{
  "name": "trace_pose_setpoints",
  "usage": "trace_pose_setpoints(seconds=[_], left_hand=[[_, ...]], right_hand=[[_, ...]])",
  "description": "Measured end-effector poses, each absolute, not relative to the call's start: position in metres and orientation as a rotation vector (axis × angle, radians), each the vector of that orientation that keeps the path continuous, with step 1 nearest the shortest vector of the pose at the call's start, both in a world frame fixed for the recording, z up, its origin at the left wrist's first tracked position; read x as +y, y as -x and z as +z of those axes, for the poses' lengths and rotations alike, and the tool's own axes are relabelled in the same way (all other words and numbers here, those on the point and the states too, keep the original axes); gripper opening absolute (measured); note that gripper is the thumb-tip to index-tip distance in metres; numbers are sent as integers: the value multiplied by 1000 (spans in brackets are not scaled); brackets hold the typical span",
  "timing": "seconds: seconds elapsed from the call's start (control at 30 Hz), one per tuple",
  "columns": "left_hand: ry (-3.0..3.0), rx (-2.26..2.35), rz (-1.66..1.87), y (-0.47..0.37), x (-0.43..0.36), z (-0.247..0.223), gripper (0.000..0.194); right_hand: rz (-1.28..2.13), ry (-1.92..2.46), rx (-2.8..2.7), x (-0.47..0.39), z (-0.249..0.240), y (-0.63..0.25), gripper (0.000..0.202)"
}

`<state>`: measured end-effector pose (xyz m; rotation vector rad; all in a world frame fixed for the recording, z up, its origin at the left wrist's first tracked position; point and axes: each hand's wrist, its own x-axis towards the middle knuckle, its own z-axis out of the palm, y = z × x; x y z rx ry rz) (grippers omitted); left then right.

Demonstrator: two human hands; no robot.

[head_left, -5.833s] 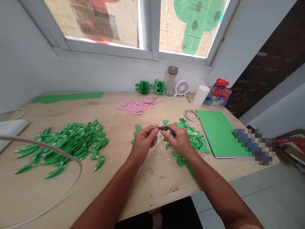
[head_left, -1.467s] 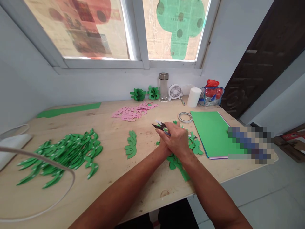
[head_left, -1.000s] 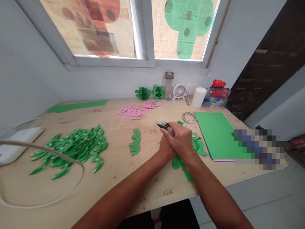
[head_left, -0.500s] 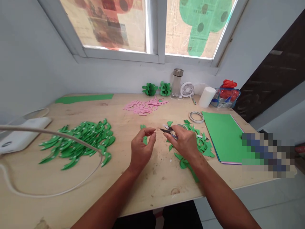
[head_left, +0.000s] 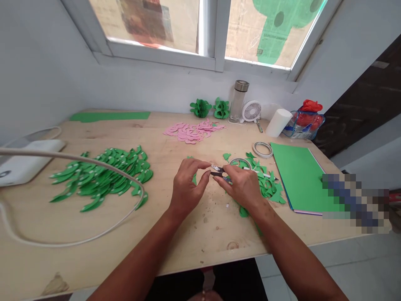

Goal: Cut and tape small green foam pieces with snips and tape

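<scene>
My right hand (head_left: 242, 184) grips a pair of small dark snips (head_left: 216, 170), their blades pointing left and slightly apart. A small white bit shows at the upper blade. Just left of the tips is my left hand (head_left: 189, 184), thumb and forefinger curved and apart. Whether its fingertips touch the blades I cannot tell. Partly behind the left hand lies a green paper piece (head_left: 194, 179). Green paper scraps (head_left: 267, 188) and a roll of tape (head_left: 240, 161) are beside and behind the right hand. To the left is a heap of curved green paper pieces (head_left: 109, 173) with small white patches.
A white cable (head_left: 94, 241) loops across the left side near a white power bank (head_left: 31, 163). Pink paper cutouts (head_left: 191, 133) lie further back. Green sheets (head_left: 303, 179), another tape roll (head_left: 262, 149), a glass bottle (head_left: 237, 104) and a small fan (head_left: 251, 110) stand or lie rightward.
My left hand has come closer to the snips' tips, and its thumb and forefinger have spread slightly. My right hand still holds the snips. The whole view has tilted down a little.
</scene>
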<state>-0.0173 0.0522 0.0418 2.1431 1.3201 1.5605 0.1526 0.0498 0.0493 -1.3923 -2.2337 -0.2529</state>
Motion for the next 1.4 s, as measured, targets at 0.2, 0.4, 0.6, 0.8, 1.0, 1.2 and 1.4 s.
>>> trace_pose_setpoints(seconds=[0.2,0.4,0.6,0.8,1.0,1.2,1.4], left_hand=[[-2210,1363,1503,17,52,42,8],[-2224,1401,1483,18,52,41,8],[-2236,1408,1480,18,52,40,7],[-2248,1404,1491,18,52,40,6],[-2235,1411,1479,17,51,40,5],[-2236,1400,1499,17,52,40,3],[-2244,1390,1484,19,53,41,3]], right_hand=[[-266,1410,-2263,49,49,-151,37],[-257,1409,-2272,49,49,-151,36],[-218,1424,-2283,49,50,-150,35],[-197,1432,-2288,49,50,-150,35],[-185,1426,-2287,49,49,-150,35],[-196,1418,-2277,49,48,-150,35],[-184,1416,-2278,49,49,-150,36]])
